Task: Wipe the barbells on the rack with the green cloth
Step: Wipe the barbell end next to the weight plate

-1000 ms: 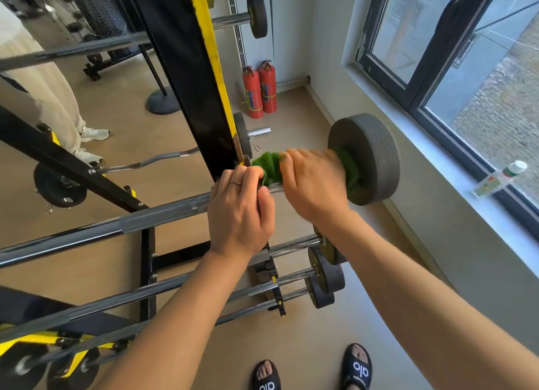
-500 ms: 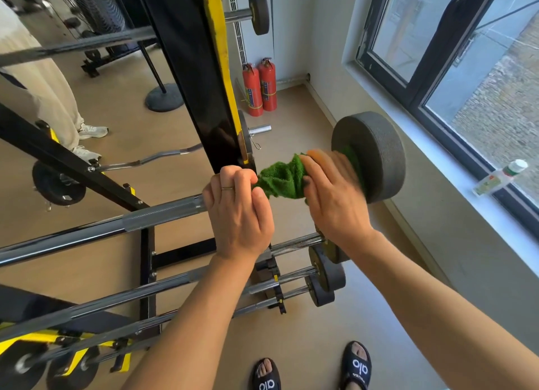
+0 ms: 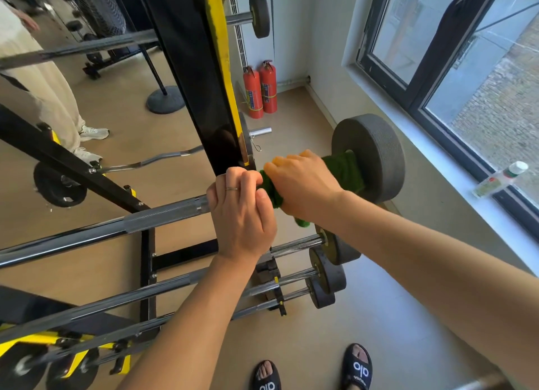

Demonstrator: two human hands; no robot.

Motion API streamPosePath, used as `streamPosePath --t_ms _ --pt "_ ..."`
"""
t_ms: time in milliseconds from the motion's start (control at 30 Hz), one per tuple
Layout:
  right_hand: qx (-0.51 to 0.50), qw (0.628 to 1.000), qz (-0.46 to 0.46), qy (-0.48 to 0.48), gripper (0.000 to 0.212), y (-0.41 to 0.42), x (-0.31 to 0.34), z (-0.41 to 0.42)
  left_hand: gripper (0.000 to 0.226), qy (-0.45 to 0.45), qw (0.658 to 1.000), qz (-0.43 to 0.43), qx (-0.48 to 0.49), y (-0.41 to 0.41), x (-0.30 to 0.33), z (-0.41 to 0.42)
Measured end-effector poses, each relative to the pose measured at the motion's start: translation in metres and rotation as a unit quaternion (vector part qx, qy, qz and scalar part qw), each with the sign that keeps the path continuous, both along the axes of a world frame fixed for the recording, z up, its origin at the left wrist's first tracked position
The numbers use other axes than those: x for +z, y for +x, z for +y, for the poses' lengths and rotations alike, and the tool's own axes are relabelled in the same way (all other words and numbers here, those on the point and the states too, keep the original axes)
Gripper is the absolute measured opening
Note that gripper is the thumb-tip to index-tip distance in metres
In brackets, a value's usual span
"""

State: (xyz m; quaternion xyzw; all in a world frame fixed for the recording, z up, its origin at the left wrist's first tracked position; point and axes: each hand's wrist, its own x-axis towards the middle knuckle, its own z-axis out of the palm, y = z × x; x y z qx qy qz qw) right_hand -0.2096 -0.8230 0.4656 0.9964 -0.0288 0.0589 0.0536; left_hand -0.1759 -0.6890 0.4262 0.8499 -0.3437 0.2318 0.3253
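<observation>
The wiping step is in hand: the right hand [image 3: 303,182] is closed around the cloth [image 3: 341,171], which wraps the bar [image 3: 163,217] between the plate [image 3: 376,156] at 3 o'clock and the left hand [image 3: 242,214], itself clenched bare on the bar at 9 o'clock to steady it. The stroke has little room — plate on one side, knuckles and the upright [image 3: 201,77] on the other. Next, I judge, comes shifting the left hand along the knurl, then the lower bars [image 3: 175,284] at 6 o'clock.

both arms reach forward, left hand [image 3: 242,211] and right hand [image 3: 303,185] fisted side by side.
</observation>
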Motion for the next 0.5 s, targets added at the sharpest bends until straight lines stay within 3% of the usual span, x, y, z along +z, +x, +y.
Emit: streamPosePath --t_ms 67,133,167,233,300,333,400,433,467,500 --pt "-0.009 0.999 0.047 0.027 0.018 0.010 0.009 -0.001 0.035 -0.002 1.000 -0.003 -0.005 0.000 0.000 -0.001" --pt "-0.016 0.985 0.157 0.068 0.020 0.024 0.026 -0.006 0.036 0.000 1.000 -0.003 -0.012 0.001 -0.001 -0.002" --pt "-0.023 0.965 0.235 0.112 0.020 0.032 0.032 -0.009 0.037 0.001 1.000 -0.002 -0.015 0.001 -0.001 -0.002" --pt "-0.052 0.890 0.394 0.222 0.021 0.048 0.042 -0.015 0.039 0.001 1.000 0.000 -0.017 0.002 -0.001 0.000" --pt "-0.086 0.840 0.450 0.290 0.026 0.055 0.048 -0.019 0.041 -0.003 1.000 -0.002 -0.020 0.002 0.000 0.000" --pt "-0.084 0.851 0.431 0.289 0.024 0.053 0.046 -0.020 0.042 -0.007 1.000 -0.001 -0.021 0.002 0.001 -0.001" --pt "-0.059 0.932 0.292 0.208 0.014 0.037 0.033 -0.015 0.042 -0.015 1.000 0.003 -0.024 0.001 0.003 -0.001" --pt "-0.050 0.978 0.157 0.128 0.014 0.025 0.019 -0.009 0.042 -0.013 1.000 0.005 -0.024 0.000 0.004 -0.002" --pt "-0.040 0.997 0.000 0.065 0.014 0.012 0.000 0.000 0.042 -0.009 1.000 0.006 -0.024 -0.001 0.004 -0.002" --pt "-0.036 0.989 -0.136 0.037 0.013 0.001 -0.018 0.010 0.043 -0.004 1.000 0.008 -0.024 -0.001 0.005 -0.002"
